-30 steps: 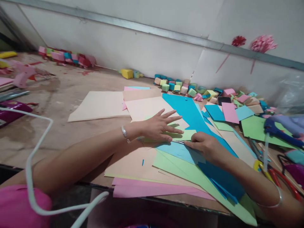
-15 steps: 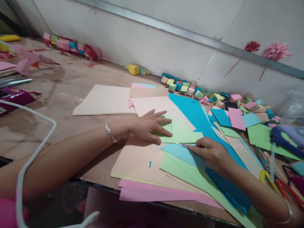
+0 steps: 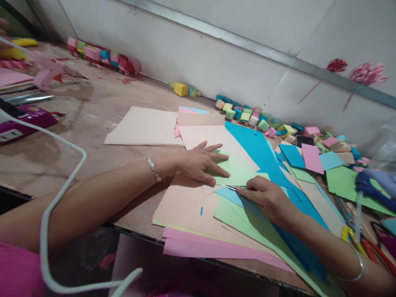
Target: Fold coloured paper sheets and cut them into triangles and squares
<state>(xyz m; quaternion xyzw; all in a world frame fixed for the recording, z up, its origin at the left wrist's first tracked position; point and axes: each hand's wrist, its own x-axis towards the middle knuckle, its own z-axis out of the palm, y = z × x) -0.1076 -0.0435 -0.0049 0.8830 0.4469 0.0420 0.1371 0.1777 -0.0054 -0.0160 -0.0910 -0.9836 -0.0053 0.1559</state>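
Note:
My left hand (image 3: 201,162) lies flat with fingers spread on a light green paper sheet (image 3: 236,169), pressing it against the stack below. In my right hand (image 3: 267,196) is a slim, pointed metal blade (image 3: 228,187), its handle hidden by the fingers. The index finger stretches along it. The blade's tip touches the green sheet's near edge, close to my left thumb. Under the hands lie a peach sheet (image 3: 182,198), a light blue piece (image 3: 241,199) and another green sheet (image 3: 229,212). A tiny blue scrap (image 3: 201,211) rests on the peach sheet.
Small folded paper boxes (image 3: 238,111) line the wall. At right lie a blue glue gun (image 3: 371,187) and red-and-yellow-handled tools (image 3: 368,247). A pink glue gun (image 3: 46,72) and purple device (image 3: 27,119) are at left. A white cable (image 3: 62,198) crosses the near left.
My right hand has drawn the blade leftward along the green sheet's near edge, closer to my left thumb. The left hand stays on the paper. The whole view has shifted slightly.

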